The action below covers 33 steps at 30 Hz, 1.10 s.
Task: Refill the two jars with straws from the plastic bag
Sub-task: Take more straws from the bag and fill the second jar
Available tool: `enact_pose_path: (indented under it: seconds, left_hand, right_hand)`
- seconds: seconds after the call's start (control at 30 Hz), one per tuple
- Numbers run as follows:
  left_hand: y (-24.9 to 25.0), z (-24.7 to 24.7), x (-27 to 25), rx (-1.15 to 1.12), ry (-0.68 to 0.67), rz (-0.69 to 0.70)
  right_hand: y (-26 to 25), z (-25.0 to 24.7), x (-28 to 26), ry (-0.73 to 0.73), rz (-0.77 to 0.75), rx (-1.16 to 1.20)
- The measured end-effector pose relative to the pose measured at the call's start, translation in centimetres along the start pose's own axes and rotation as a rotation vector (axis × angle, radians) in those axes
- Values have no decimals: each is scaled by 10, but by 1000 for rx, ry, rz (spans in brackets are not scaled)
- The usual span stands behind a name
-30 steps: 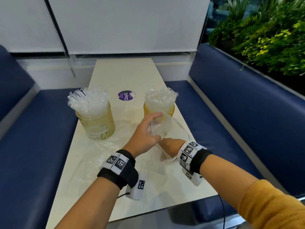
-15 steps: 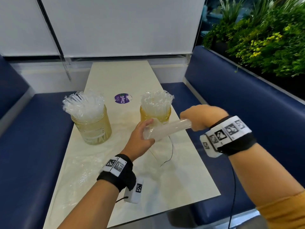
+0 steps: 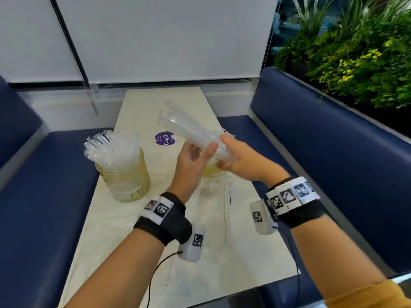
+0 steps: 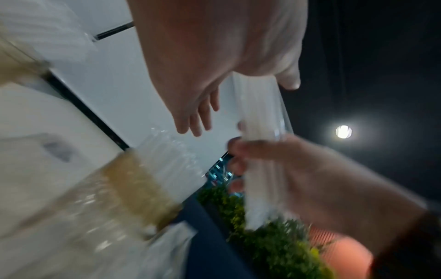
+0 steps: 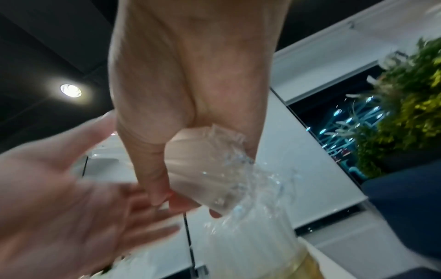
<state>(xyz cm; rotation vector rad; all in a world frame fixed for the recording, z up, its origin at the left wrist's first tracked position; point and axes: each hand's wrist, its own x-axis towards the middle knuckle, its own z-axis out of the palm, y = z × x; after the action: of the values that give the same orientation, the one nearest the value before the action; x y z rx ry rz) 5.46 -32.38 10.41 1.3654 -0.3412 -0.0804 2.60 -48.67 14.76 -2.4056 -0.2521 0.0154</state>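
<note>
My right hand (image 3: pixel 238 158) grips the near end of a bundle of clear wrapped straws (image 3: pixel 191 130), held in the air and slanting up and away to the left. My left hand (image 3: pixel 195 156) is beside it with straight fingers, and its thumb touches the bundle. The wrist views show the same: right hand (image 5: pixel 190 94) closed round the straws (image 5: pixel 203 160), left hand (image 4: pixel 203 105) spread. The left jar (image 3: pixel 126 178) is packed with straws. The right jar (image 3: pixel 214 174) stands under my hands, mostly hidden. The clear plastic bag (image 3: pixel 211 221) lies flat on the table.
The narrow pale table (image 3: pixel 142 107) has a purple sticker (image 3: pixel 165 138) beyond the jars. Crumpled clear film (image 3: pixel 111 227) lies at its near left. Blue benches (image 3: pixel 333 152) flank both sides, with plants (image 3: pixel 355 52) behind the right one.
My right hand drew the straw bundle out of the bag and raised it over the right jar, tilting it up. My left hand let go of the bag and rose to the bundle.
</note>
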Motion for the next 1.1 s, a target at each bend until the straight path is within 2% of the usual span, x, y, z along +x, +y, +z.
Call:
enact_pose_path:
  seconds: [0.07, 0.13, 0.23, 0.3, 0.4, 0.47, 0.57, 0.63, 0.83, 1.03, 1.1]
  left_hand:
    - [22, 7, 17, -30, 44, -14]
    - [40, 16, 33, -25, 72, 5]
    - [63, 26, 58, -37, 48, 65]
    - [75, 29, 80, 49, 35, 154]
    - [85, 28, 109, 152, 57, 230]
    - [85, 27, 123, 178, 82, 244]
    - [73, 24, 138, 238, 116, 197]
    - [60, 22, 144, 249, 118, 153]
    - [20, 20, 149, 282, 11, 58]
    - [-20, 9, 149, 369, -111, -77]
    - [-27, 6, 149, 393, -101, -88]
  right_hand:
    - [-2, 20, 9, 52, -49, 122]
    - [-6, 29, 21, 198, -56, 176]
    - [-4, 29, 37, 423, 38, 101]
    - [4, 27, 41, 483, 99, 31]
    - [24, 30, 39, 519, 161, -11]
    - [38, 34, 37, 518, 223, 65]
    - [56, 43, 38, 473, 300, 255]
    - [66, 49, 42, 443, 319, 300]
    - [85, 62, 55, 441, 273, 373]
    - [83, 62, 59, 424, 230, 430]
    - [74, 54, 60, 512, 185, 431]
